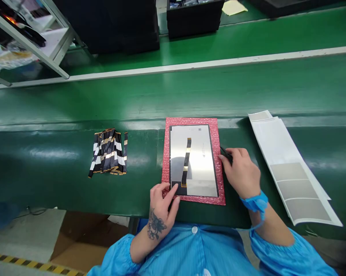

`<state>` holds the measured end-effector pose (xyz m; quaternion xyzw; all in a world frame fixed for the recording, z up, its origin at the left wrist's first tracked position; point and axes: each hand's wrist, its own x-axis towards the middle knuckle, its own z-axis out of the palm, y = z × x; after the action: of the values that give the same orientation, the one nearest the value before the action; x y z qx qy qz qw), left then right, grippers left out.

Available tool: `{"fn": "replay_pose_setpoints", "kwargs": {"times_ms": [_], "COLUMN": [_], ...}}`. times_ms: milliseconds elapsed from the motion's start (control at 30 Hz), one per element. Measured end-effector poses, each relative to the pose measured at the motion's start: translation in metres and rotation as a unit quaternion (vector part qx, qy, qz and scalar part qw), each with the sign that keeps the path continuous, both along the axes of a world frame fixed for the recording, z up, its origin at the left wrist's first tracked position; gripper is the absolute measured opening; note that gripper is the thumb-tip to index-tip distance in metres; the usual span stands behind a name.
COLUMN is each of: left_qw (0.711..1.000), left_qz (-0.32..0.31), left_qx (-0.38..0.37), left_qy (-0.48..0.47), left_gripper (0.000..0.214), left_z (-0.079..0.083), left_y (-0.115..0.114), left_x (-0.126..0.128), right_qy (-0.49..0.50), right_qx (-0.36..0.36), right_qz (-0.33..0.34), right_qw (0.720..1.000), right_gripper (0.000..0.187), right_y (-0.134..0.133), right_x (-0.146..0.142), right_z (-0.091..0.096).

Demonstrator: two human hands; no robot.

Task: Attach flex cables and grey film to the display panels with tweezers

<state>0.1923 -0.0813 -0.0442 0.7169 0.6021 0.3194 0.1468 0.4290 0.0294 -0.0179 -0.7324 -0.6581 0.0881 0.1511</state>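
Note:
A silvery panel [201, 153] with a black border lies on a pink bubble-wrap pad [216, 132] on the green bench. A black and gold flex strip [187, 159] runs down the panel's middle. My left hand [161, 205] rests at the pad's near left corner, index finger stretched onto the panel's lower left corner. My right hand [240, 170] lies at the pad's right edge, fingers curled round a thin black tool [225, 152] whose tip points toward the panel's right side.
A pile of several black, white and gold flex strips [109, 152] lies to the left. White sheets with grey patches [290, 168] lie to the right. Black bins [193, 17] stand beyond a white line at the back. A metal frame [32, 46] stands at far left.

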Motion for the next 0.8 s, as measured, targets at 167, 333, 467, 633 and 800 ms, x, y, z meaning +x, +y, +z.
{"fn": "replay_pose_setpoints", "kwargs": {"times_ms": [167, 333, 467, 633, 800], "left_qw": [0.923, 0.759, 0.7, 0.727, 0.802], "left_qz": [0.117, 0.115, 0.085, 0.157, 0.264], "left_qx": [-0.181, -0.403, -0.481, -0.447, -0.253], "left_qy": [-0.318, -0.498, -0.521, -0.498, -0.473], "left_gripper": [0.044, 0.06, 0.051, 0.036, 0.018], "left_z": [0.02, 0.05, 0.059, 0.078, 0.099], "left_y": [0.001, 0.025, 0.045, 0.102, 0.228], "left_x": [-0.029, -0.03, -0.01, -0.023, -0.064], "right_qy": [0.164, 0.294, 0.343, 0.439, 0.452], "right_qx": [-0.088, -0.169, -0.193, -0.234, -0.222], "right_qz": [0.012, 0.051, 0.084, 0.128, 0.112], "right_qw": [0.983, 0.939, 0.915, 0.858, 0.857], "right_gripper": [0.034, 0.036, 0.036, 0.031, 0.032], "right_y": [-0.04, -0.063, -0.053, -0.048, -0.053], "right_x": [0.019, 0.007, 0.009, 0.008, 0.004], "right_z": [0.003, 0.005, 0.007, 0.014, 0.012]}}
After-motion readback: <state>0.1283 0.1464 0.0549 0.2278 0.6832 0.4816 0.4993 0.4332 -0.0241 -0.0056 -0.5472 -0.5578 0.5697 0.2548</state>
